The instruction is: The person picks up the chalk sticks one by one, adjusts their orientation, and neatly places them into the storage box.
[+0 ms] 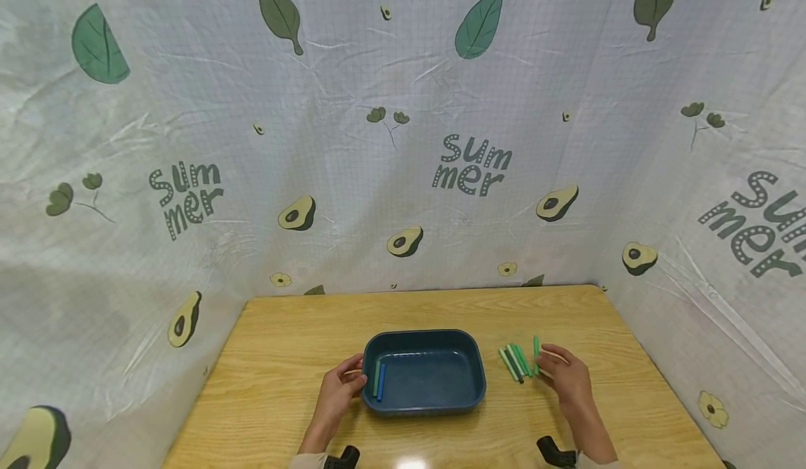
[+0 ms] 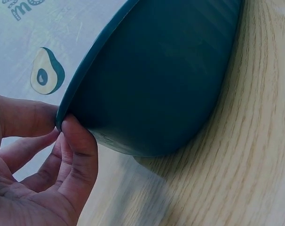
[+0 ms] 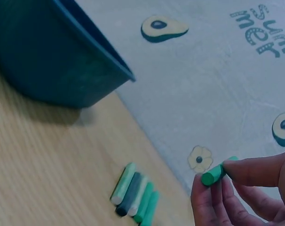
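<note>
A dark blue-green plastic basin [image 1: 434, 409] sits on the table, its rim pinched at the left end by my left hand [image 1: 338, 388]. In the left wrist view, the thumb and fingers [image 2: 81, 150] meet over that rim. Inside the basin, a green stick [image 1: 376, 379] and a blue stick [image 1: 381, 383] lie along the left wall. My right hand [image 1: 568, 378] pinches a green pastel stick [image 3: 213, 176] between thumb and fingers, above the table. Just left of that hand, several pastel sticks [image 1: 511, 365] in light and dark greens lie side by side.
The wooden table [image 1: 283, 329] meets white printed sheeting [image 1: 340, 245] at its back and sides. Black wrist mounts [image 1: 554, 451] are on both forearms, near the front.
</note>
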`<state>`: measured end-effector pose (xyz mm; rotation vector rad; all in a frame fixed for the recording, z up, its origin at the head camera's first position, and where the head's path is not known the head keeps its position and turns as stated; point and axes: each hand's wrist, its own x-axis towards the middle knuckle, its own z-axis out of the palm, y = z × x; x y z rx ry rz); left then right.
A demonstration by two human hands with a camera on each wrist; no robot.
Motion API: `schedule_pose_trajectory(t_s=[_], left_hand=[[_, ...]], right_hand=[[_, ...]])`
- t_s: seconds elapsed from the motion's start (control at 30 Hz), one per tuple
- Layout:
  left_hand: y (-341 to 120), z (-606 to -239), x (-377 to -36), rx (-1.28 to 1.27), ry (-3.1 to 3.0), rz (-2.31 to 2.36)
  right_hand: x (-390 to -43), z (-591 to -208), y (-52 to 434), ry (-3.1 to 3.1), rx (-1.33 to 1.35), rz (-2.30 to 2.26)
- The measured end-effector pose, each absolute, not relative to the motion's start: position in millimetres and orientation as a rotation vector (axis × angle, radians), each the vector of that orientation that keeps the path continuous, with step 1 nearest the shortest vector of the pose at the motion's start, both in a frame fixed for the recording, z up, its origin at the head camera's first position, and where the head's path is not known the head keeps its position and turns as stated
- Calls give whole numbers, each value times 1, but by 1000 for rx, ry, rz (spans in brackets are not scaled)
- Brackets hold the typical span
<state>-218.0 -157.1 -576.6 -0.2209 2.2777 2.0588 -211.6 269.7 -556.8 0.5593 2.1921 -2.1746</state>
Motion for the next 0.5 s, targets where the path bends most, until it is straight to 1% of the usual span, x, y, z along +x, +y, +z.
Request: schedule_pose_trajectory(t_s=[0.2,0.5], left_hand=[[-158,-577,-218,-221,2268,2064],[-159,-576,-219,-201,2264,2069]], right_hand=[[-215,-544,268,2119,454,-2194],[-218,-531,267,2086,379,-2187]])
